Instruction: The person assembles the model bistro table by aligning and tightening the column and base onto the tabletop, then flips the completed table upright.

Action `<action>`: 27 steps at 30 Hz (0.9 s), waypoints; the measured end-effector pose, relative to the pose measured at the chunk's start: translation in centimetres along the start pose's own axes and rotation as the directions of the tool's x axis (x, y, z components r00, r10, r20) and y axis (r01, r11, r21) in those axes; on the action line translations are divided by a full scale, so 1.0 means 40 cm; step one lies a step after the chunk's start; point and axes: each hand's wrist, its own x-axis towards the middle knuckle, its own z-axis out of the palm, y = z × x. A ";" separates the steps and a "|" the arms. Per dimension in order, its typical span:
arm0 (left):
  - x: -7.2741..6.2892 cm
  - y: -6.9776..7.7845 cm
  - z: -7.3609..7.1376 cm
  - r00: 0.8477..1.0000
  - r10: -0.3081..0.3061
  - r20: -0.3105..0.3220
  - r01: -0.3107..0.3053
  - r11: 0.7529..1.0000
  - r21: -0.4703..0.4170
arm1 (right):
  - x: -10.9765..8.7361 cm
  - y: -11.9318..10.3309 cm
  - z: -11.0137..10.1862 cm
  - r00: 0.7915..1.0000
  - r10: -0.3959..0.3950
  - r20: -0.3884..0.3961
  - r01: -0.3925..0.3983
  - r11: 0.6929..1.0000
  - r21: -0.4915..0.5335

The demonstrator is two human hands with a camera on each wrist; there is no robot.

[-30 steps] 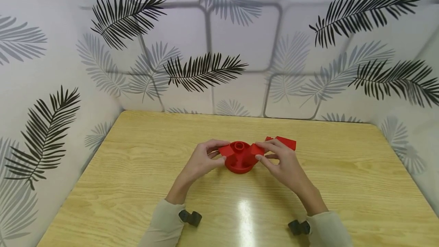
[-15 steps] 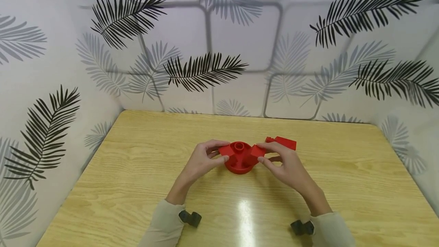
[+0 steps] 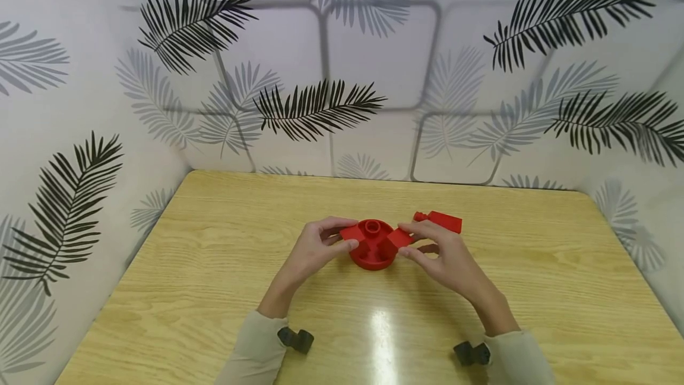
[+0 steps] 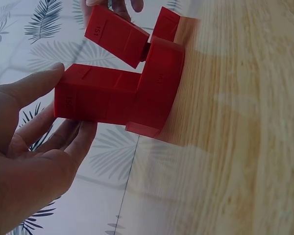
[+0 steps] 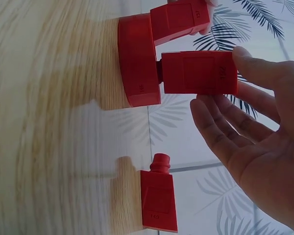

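Observation:
A round red base (image 3: pixel 373 264) with a raised ring-shaped socket stands on the table. My left hand (image 3: pixel 315 251) grips a red block (image 4: pixel 95 95) upright at the base's left side; its lower end meets the base. On the right, my right hand (image 3: pixel 446 259) pinches a second red block (image 5: pixel 198 73) between thumb and fingers. That block stands over the base, with a narrow dark neck showing in the gap between them. The lower ends of both blocks are hidden inside the base.
A third red block (image 3: pixel 445 222) with a ridged round peg lies on the wooden table (image 3: pixel 214 266), behind my right hand. Leaf-patterned walls (image 3: pixel 374 58) border the table at the back and sides.
My right hand has shifted slightly to the right, and the block in it has turned and leans differently over the base. The left hand and its block stay nearly still.

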 end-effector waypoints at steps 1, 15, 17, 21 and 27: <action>-0.001 0.001 -0.001 1.000 -0.003 -0.001 0.003 1.000 0.000 | 0.001 -0.001 0.000 1.000 0.002 -0.001 -0.002 1.000 -0.001; -0.001 -0.005 0.000 1.000 0.002 -0.006 -0.002 1.000 0.008 | 0.007 -0.004 0.020 0.999 0.023 -0.047 -0.021 0.999 0.038; -0.001 -0.005 -0.001 1.000 0.005 -0.007 -0.004 1.000 0.017 | 0.007 -0.002 0.024 0.998 0.032 -0.047 -0.030 0.998 0.049; -0.001 0.000 0.001 1.000 0.012 -0.012 -0.011 0.999 0.030 | 0.010 0.002 0.035 0.999 0.016 -0.046 -0.013 0.998 0.059; 0.002 0.000 0.002 1.000 0.023 -0.013 -0.022 1.000 0.021 | 0.019 0.002 0.046 1.000 -0.017 -0.016 0.017 0.999 0.035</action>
